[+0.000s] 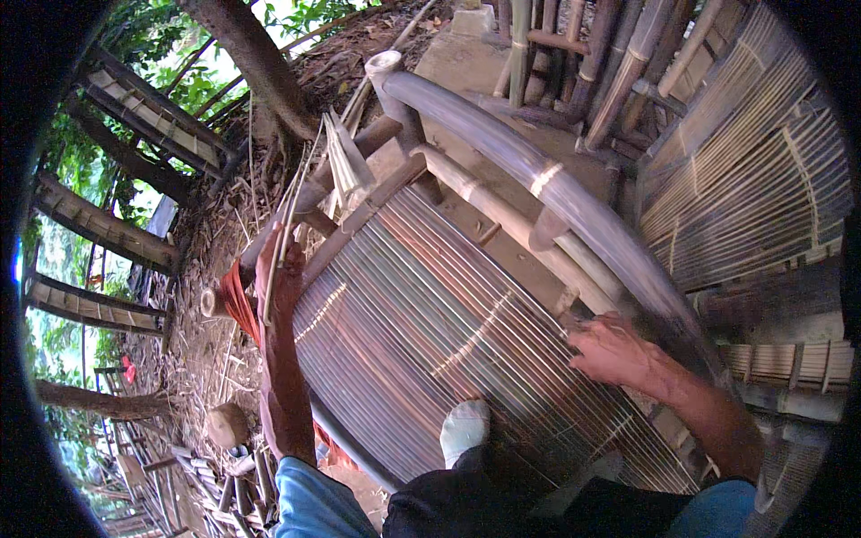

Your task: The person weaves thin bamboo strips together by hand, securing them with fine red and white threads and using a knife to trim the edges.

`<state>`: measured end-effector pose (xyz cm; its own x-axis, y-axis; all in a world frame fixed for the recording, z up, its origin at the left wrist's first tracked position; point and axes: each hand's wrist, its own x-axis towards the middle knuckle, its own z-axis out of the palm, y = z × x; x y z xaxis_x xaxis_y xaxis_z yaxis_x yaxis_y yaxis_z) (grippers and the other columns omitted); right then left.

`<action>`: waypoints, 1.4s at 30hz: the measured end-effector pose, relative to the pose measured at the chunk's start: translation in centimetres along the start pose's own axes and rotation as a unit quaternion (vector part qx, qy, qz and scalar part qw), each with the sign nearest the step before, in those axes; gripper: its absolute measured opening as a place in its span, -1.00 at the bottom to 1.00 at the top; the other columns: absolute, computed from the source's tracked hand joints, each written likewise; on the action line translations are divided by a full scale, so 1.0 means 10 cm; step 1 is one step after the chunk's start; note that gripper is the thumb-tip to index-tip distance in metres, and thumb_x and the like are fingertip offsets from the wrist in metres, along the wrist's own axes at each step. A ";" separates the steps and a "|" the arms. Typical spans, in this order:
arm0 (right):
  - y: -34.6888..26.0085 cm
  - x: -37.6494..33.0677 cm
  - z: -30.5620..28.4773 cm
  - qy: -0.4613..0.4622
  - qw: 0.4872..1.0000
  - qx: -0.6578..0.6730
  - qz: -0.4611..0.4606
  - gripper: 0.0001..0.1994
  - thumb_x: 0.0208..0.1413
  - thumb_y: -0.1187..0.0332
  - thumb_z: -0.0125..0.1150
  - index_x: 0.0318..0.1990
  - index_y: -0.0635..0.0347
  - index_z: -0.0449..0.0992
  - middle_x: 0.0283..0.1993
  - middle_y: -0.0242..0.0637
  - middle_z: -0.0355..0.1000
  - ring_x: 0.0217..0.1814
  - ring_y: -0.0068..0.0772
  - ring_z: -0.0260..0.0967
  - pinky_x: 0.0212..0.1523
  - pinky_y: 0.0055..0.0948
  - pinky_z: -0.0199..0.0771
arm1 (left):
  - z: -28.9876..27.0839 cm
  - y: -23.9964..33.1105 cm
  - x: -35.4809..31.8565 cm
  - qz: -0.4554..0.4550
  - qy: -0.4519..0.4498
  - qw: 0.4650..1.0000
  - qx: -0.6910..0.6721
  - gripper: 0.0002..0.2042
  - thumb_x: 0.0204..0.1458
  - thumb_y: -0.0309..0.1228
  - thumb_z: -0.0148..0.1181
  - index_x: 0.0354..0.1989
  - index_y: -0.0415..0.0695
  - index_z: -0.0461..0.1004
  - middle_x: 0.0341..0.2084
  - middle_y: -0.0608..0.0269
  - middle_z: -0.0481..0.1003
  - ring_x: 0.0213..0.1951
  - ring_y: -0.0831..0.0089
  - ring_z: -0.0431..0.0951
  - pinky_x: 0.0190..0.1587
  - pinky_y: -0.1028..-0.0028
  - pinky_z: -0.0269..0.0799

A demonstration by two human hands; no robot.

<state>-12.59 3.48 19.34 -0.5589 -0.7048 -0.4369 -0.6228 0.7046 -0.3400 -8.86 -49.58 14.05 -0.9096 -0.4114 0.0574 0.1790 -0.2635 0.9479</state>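
Bamboo, brown and grey, makes the slatted panel (395,296) that fills the middle of the frame. Lowest, we see what seems a foot in a pale sock (465,433) upon it; we judge that too much weight there could bend or crack a slat. The right hand (614,351) has its fingers curled at the panel's right edge; we cannot tell whether it grips anything. If it slips, a sharp slat edge could cut the bare skin. The left hand (283,267) is closed around thin bamboo strips (294,202); their long free ends could catch on the frame and split.

Around the panel runs a thick pole frame (489,117). Beyond it we find earthen ground with dry litter (211,354) at left, a second slatted panel (762,170) at upper right, and a tree trunk (256,67) at upper left.
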 end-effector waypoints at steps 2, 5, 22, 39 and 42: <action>-0.01 -0.26 -0.17 -0.103 0.992 -0.061 -0.030 -0.76 0.04 0.24 0.23 -0.25 0.23 0.52 -0.21 -0.01 0.49 -0.09 0.05 0.47 0.09 -0.09 0.37 | -0.07 0.09 0.02 -0.079 -0.051 0.980 -0.176 -0.82 0.27 -0.40 -0.01 -0.13 -0.27 0.40 -0.50 0.37 0.37 -0.59 0.65 0.32 -0.56 0.64 0.23; 0.07 -0.81 -0.21 -0.103 0.992 -0.062 0.029 -0.71 0.08 0.20 0.22 -0.16 0.21 0.52 -0.20 -0.02 0.48 0.00 0.02 0.44 0.12 -0.08 0.35 | 0.33 0.05 -0.23 0.105 0.046 0.795 0.595 -0.78 0.28 -0.34 -0.04 -0.12 -0.26 0.40 -0.55 0.39 0.30 -0.65 0.59 0.24 -0.60 0.61 0.18; -0.01 -1.30 1.72 0.152 0.917 0.366 0.046 -0.46 0.25 -0.03 0.05 0.24 0.13 0.29 0.01 0.12 0.43 0.06 0.06 0.43 0.06 -0.03 0.45 | 2.06 -1.26 -2.77 -0.375 -0.146 0.916 0.004 -0.79 0.14 -0.40 0.18 -0.21 -0.33 0.47 -0.27 -0.06 0.54 -0.34 0.25 0.59 -0.33 0.34 0.51; 1.12 -4.16 3.57 0.498 0.761 -0.045 0.413 -0.73 -0.11 0.42 0.34 -0.16 0.04 0.56 -0.04 -0.23 0.38 -0.04 -0.13 0.36 -0.04 -0.13 0.39 | 2.15 -1.51 -2.36 -0.461 -0.126 0.868 0.132 -0.67 0.12 -0.23 0.22 -0.04 -0.17 0.44 -0.21 0.11 0.51 -0.22 0.29 0.50 -0.23 0.29 0.44; 1.11 -4.57 3.70 0.344 0.739 -0.175 0.553 -0.52 0.04 0.05 0.26 0.07 0.04 0.36 -0.05 -0.31 0.35 -0.20 -0.28 0.35 -0.33 -0.37 0.38 | 2.15 -1.56 -2.41 -0.479 -0.146 0.857 0.122 -0.66 0.12 -0.21 0.22 -0.02 -0.14 0.43 -0.21 0.14 0.50 -0.22 0.30 0.48 -0.21 0.29 0.43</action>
<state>26.27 46.52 4.74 -0.9032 0.3247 0.2808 0.3855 0.9013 0.1977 2.19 -16.78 4.61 -0.6571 0.1357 -0.7415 -0.7533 -0.1531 0.6395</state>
